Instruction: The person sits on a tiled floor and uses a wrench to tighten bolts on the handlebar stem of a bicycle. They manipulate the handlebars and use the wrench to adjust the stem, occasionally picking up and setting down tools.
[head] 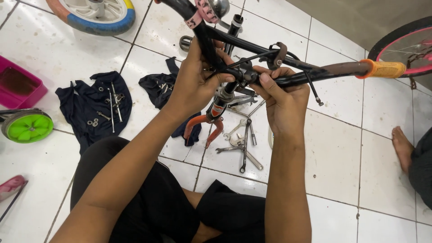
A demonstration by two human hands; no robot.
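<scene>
A small bicycle's black handlebar [315,73] with an orange grip [385,69] crosses the view above a white tiled floor. My left hand [195,83] wraps around the black stem clamp [243,74] from the left. My right hand [280,96] grips the bar just right of the clamp, thumb pressed on it. Below hangs the orange fork [203,127]. A brake lever [278,55] sits on the bar above my right hand.
Several wrenches [243,144] lie on the floor under the fork. A dark cloth [96,108] holds bolts and nuts. A pink tray [18,87], a green training wheel [27,127], a blue-rimmed wheel [96,15] and a pink-rimmed wheel [402,42] surround me. Another person's foot [402,146] rests at right.
</scene>
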